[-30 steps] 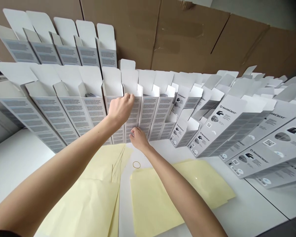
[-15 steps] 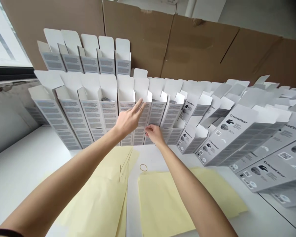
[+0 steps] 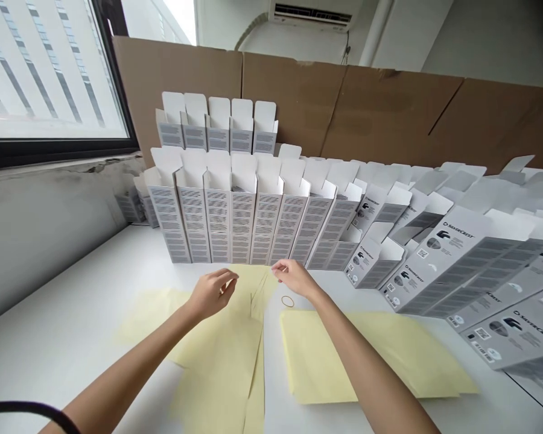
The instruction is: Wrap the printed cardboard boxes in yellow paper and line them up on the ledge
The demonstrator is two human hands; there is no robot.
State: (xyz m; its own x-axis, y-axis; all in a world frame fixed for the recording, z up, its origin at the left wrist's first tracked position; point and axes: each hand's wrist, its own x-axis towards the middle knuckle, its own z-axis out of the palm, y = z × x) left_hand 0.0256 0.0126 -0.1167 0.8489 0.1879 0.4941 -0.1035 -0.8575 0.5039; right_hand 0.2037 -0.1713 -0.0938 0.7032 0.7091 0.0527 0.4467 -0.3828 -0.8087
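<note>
A row of tall white cartons point(image 3: 242, 223) with open top flaps stands on the white table point(image 3: 58, 313), a second row behind it. My left hand point(image 3: 213, 292) hovers over a stack of pale yellow sheets point(image 3: 226, 349), its fingers loosely curled and holding nothing. My right hand point(image 3: 294, 278) hangs just in front of the cartons, fingers apart, beside a rubber band point(image 3: 288, 301) lying on the table. A second pile of yellow sheets point(image 3: 344, 361) lies under my right forearm.
Several white and grey cartons point(image 3: 457, 259) lean and lie over each other on the right. Brown cardboard panels point(image 3: 344, 102) stand along the back. A window point(image 3: 45, 66) and grey sill are at the left. A black cable point(image 3: 27, 410) crosses the lower left corner.
Both hands have left the upright cartons and dropped back toward me, now over the yellow sheets. My view has pulled back and tilted up, showing the window.
</note>
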